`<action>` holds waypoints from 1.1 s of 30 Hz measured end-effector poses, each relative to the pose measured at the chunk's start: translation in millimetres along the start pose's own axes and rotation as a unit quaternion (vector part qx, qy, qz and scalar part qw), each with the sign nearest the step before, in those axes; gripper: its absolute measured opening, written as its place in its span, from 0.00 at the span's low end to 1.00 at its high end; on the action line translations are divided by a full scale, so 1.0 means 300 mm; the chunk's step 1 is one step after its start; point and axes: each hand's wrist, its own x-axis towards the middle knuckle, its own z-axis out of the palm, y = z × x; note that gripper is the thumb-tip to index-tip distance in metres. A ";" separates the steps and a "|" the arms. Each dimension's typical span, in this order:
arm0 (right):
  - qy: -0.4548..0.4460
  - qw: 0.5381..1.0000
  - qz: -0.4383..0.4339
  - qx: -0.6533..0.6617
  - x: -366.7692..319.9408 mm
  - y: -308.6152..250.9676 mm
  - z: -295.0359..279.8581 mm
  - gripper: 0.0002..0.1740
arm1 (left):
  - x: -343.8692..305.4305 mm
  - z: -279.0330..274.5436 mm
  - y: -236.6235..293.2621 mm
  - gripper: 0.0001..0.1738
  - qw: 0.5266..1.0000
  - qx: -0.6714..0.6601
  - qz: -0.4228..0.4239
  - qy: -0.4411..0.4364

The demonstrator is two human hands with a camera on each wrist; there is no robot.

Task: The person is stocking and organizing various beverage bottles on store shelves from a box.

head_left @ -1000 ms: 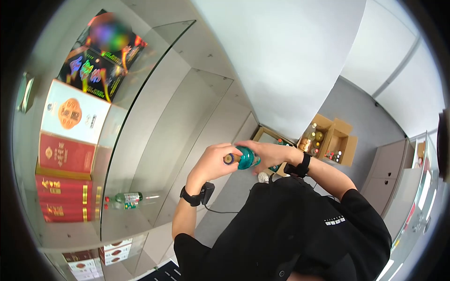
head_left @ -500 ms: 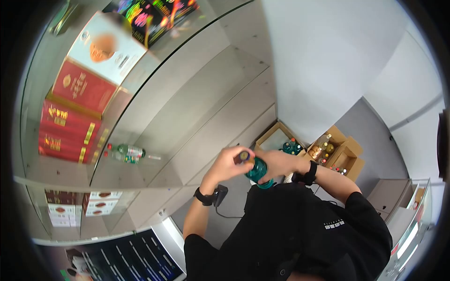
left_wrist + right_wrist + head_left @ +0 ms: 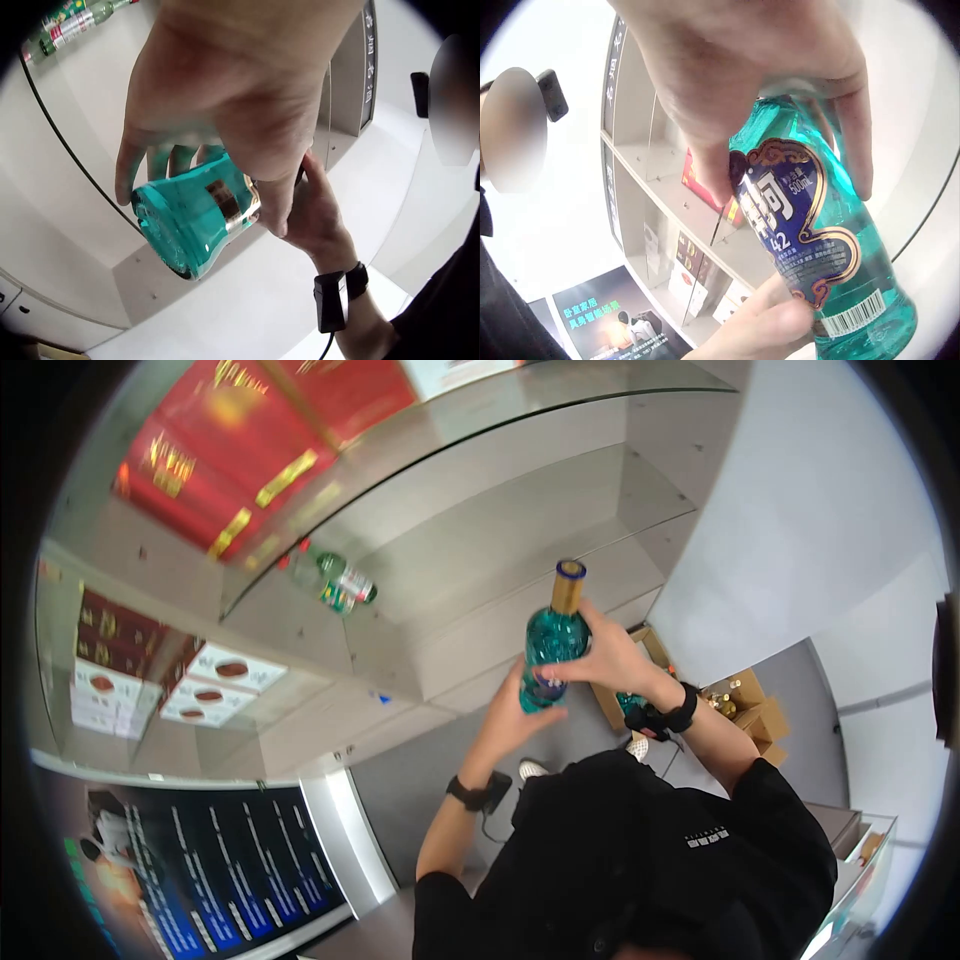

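Note:
A teal glass liquor bottle (image 3: 553, 635) with a gold neck and dark blue cap is held between both hands in front of the shelves. My right hand (image 3: 615, 655) grips the upper body below the neck, thumb on one side and fingers on the other. Lower down, my left hand (image 3: 512, 715) holds the bottle near its base, its fingers behind the glass in the left wrist view. The right wrist view shows a blue label (image 3: 787, 217) with gold scrollwork, and a barcode (image 3: 853, 315) beneath it. The bottle's base (image 3: 161, 236) faces the left wrist camera.
A glass shelf (image 3: 480, 435) carries red gift boxes (image 3: 215, 455). Green bottles (image 3: 345, 582) with red caps are on the shelf beneath. White boxes (image 3: 235, 670) sit at the left. Cardboard cartons (image 3: 765, 720) with bottles stand on the floor beside the white wall.
The left hand has moved from the bottle's neck to its lower body. The bottle has swung so its neck points toward the shelves. The head view has turned, bringing a dark screen into sight.

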 end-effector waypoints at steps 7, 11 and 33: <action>-0.117 0.992 -0.039 0.016 0.205 -0.095 0.283 0.48 | -0.104 -0.283 -0.060 0.46 0.993 -0.031 -0.040 0.103; -0.178 0.982 -0.051 0.034 0.278 -0.111 0.357 0.48 | -0.156 -0.350 -0.096 0.43 0.988 -0.045 -0.061 0.133; -0.191 0.969 -0.157 0.011 1.172 -0.028 0.470 0.39 | 0.417 -0.635 -0.661 0.41 0.945 0.097 -0.141 0.278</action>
